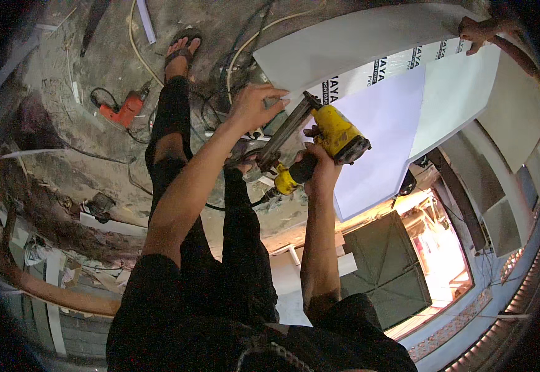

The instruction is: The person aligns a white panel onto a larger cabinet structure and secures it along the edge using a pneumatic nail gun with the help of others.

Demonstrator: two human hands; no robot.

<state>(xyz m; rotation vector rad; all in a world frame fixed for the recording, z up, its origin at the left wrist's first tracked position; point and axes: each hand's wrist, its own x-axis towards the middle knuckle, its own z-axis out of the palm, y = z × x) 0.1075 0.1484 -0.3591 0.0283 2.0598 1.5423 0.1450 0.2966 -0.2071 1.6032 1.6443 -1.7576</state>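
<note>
Head view: mid-frame, the right hand (pixel 324 170) wraps round the handle of a yellow nail gun (pixel 338 131); the left hand (pixel 253 110), half open, is at a white sheet (pixel 384 142), whether gripping I cannot tell.

Head-worn fisheye, facing down, hands (pixel 252 108) near

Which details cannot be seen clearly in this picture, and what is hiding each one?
In the head view:
- Some fingers of the right hand: hidden by the yellow and black nail gun it grips.
- Whether the left hand touches the large, flat, pale grey sheet: the fingertips are too small to tell.
- The body behind the other person's hand: cut off by the picture's edge.
- Details beyond the bright rectangular doorway: washed out by glare.
</note>
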